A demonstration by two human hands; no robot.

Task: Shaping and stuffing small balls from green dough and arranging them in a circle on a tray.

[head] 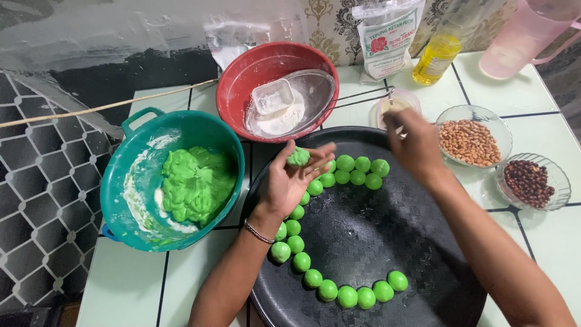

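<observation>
My left hand [292,181] is palm up over the rim of a round black tray [387,236], with a lump of green dough [298,157] resting on its fingers. My right hand [414,142] reaches toward a small clear bowl [387,106] behind the tray and grips a spoon there; what it holds is partly hidden. Several green dough balls [346,295] lie in a curved line along the tray's left and front edge. A teal bowl [139,181] to the left holds a mass of green dough [196,181].
A red bowl [248,75] with white flour and a small plastic cup sits at the back. Glass bowls of peanuts [470,141] and dark beans [529,181] stand at the right. A flour bag [387,39], an oil bottle [436,57] and a pink jug [523,36] line the wall.
</observation>
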